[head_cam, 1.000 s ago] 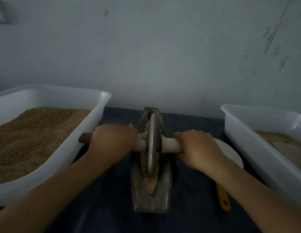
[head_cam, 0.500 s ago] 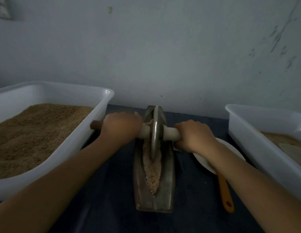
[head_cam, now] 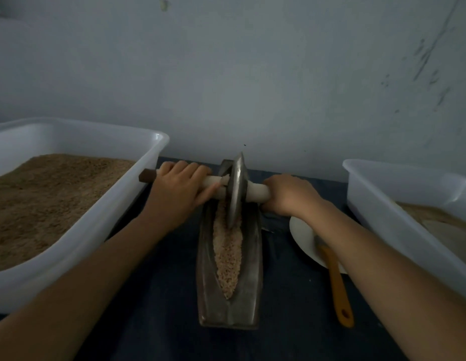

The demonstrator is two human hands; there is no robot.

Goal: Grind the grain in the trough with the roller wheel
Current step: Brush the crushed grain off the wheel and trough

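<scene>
At the far end of the metal trough (head_cam: pixel 228 287), close to the wall, our roller wheel (head_cam: pixel 235 190) now stands on its edge; half a second ago it sat a little nearer to us, and a second ago it was near the middle of the trough. Our arms reach further forward than before, and more of the grain (head_cam: pixel 226 254) lies uncovered behind the wheel. That grain fills the groove as a pale, coarse strip from the wheel's lower rim down to the pointed near end.

Our left hand (head_cam: pixel 178 191) grips the axle handle (head_cam: pixel 211 181) on the wheel's left side, fingers curled over the top and the thumb lying along the pale shaft toward the wheel. The handle's dark end (head_cam: pixel 147 175) sticks out past our knuckles, just beside the rim of the left tub. Our right hand (head_cam: pixel 289 195) wraps round the handle on the right side, fingers closed over it and hiding its end. The wheel leans slightly, its top tipped toward the right.

The trough rests lengthwise on a dark cloth (head_cam: pixel 161 295). A white plastic tub (head_cam: pixel 78 246) to the left holds brown grain heaped high. Another white tub (head_cam: pixel 398 217) stands at the right with a lower fill. Between it and the trough lies a white plate (head_cam: pixel 303 237), partly under our right forearm, with an orange-handled utensil (head_cam: pixel 337 287) resting across it.
</scene>
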